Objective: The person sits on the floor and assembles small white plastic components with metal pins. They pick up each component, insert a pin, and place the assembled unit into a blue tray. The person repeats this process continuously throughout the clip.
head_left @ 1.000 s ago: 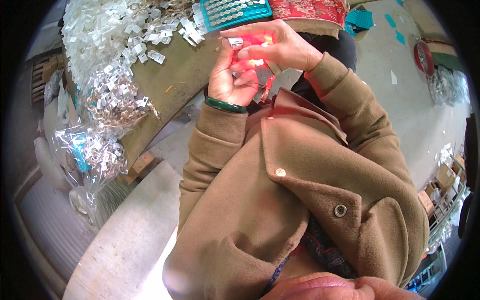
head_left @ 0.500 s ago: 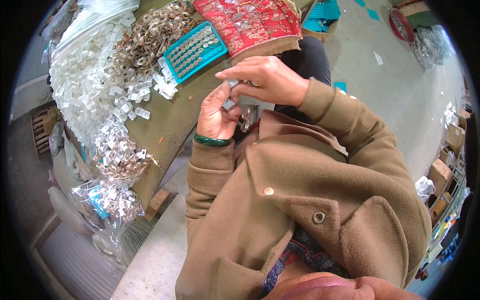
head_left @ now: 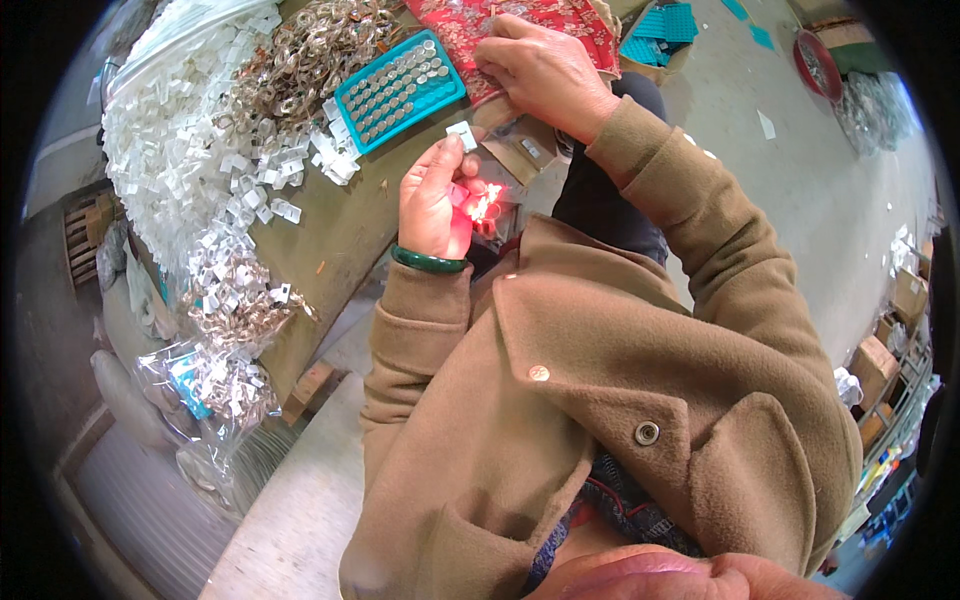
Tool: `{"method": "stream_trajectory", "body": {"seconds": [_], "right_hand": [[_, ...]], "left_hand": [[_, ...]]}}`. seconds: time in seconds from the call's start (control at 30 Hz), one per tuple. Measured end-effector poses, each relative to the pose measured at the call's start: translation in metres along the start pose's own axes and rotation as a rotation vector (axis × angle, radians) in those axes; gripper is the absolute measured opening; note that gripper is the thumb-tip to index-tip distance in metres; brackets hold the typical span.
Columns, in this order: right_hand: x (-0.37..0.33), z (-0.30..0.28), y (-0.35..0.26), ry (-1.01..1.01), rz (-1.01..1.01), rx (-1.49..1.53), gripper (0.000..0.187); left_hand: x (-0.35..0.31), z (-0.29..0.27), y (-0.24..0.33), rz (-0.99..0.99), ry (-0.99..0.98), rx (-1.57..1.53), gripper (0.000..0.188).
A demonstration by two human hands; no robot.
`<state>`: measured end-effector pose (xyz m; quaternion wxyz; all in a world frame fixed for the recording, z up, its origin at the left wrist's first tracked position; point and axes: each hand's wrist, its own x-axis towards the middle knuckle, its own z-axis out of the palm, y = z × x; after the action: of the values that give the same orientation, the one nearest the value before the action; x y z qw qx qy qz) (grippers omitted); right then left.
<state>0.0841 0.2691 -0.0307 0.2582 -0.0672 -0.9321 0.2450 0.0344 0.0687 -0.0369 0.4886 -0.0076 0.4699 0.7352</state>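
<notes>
My left hand (head_left: 432,205), a green bangle at its wrist, pinches a small white plastic case (head_left: 462,136) between thumb and finger. Against the lower fingers of that hand, a small bundle of lights (head_left: 485,207) glows bright red, its shape washed out. My right hand (head_left: 553,78) is apart from the left, over the red floral cloth (head_left: 455,20). Its fingers are bent together at the cloth, and whatever they pinch cannot be made out. Between the hands and the heaps lies a teal tray (head_left: 446,101) with rows of round silver button cells.
A large heap of white plastic cases (head_left: 170,150) covers the table's left side. Beside it lie a tangle of brownish clear pieces (head_left: 315,50) and a clear bag of parts (head_left: 225,390). A cardboard box (head_left: 522,150) sits below the right hand. Teal trays (head_left: 660,30) fill another box.
My right hand has left the left hand and moved up and away to the red cloth. The lights at my left hand now glow red. The white case shows at my left fingertips.
</notes>
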Motion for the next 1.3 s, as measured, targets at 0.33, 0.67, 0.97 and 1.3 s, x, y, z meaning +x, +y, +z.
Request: {"method": "stream_trajectory", "body": {"seconds": [0.33,0.67,0.97,1.3], "right_hand": [[-0.019,-0.004,-0.038,-0.12,0.061,0.694,0.02],[-0.028,0.028,-0.072,-0.096,0.264,0.878,0.008],[-0.03,0.035,-0.076,-0.046,0.042,0.701,0.006],[-0.015,0.025,-0.078,-0.332,0.157,0.858,0.009]], "left_hand": [[-0.006,-0.009,0.003,0.08,-0.027,-0.117,0.035],[-0.021,-0.032,0.002,0.042,-0.06,-0.303,0.026],[-0.026,-0.025,-0.001,0.129,0.092,-0.284,0.021],[-0.036,-0.035,0.015,0.085,0.177,-0.128,0.022]]}}
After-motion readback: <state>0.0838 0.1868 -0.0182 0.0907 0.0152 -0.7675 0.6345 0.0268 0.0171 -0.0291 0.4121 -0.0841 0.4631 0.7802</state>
